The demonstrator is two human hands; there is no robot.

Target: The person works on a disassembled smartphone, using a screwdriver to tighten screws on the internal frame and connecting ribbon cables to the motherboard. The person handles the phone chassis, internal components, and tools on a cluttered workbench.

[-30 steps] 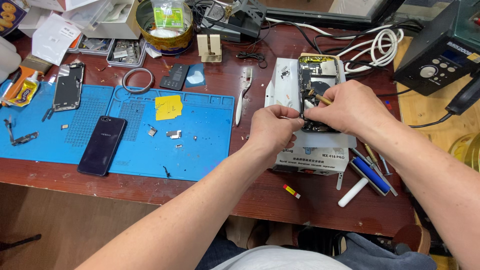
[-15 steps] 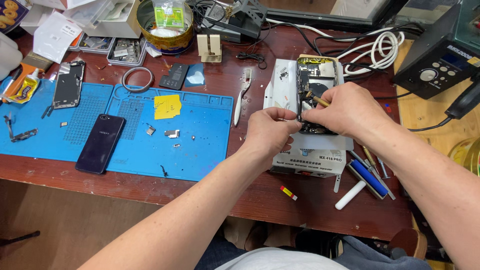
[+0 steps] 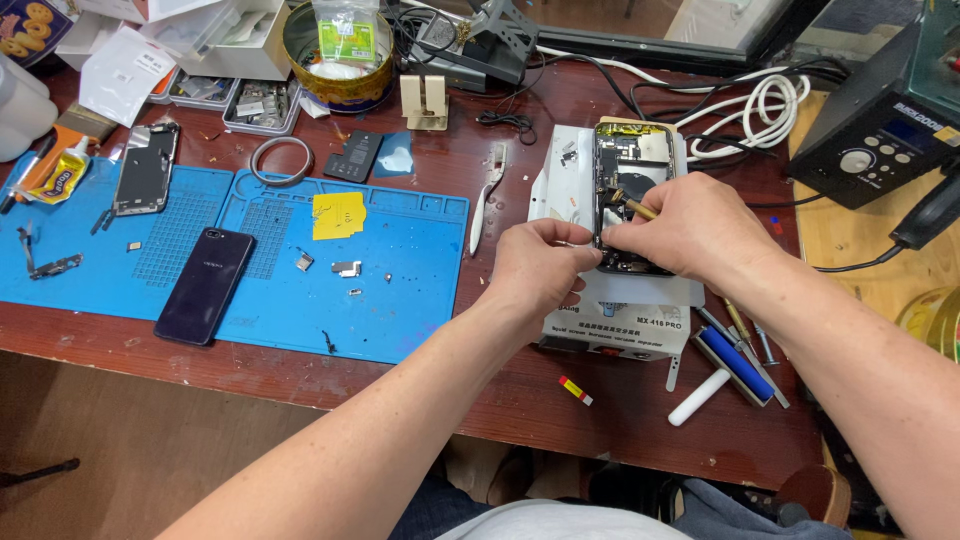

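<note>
An opened phone (image 3: 632,165) with its insides bared lies on a white box-shaped machine (image 3: 620,300). My right hand (image 3: 690,228) grips a thin brass-tipped tool (image 3: 636,204) whose tip rests on the phone's middle. My left hand (image 3: 543,260) pinches the phone's lower left edge with thumb and fingers. Both hands cover the phone's lower half.
A blue work mat (image 3: 400,280) holds a dark phone (image 3: 206,284), a yellow note (image 3: 338,214) and small parts. White tweezers (image 3: 487,196) lie beside the machine. A blue roller (image 3: 735,362), screwdrivers, a white stick (image 3: 698,397), a round tin (image 3: 338,58), coiled white cable (image 3: 768,105) and a black station (image 3: 880,130) stand around.
Both hands have stayed on the opened phone, shifting only slightly; the tool tip has moved a little over the phone's middle.
</note>
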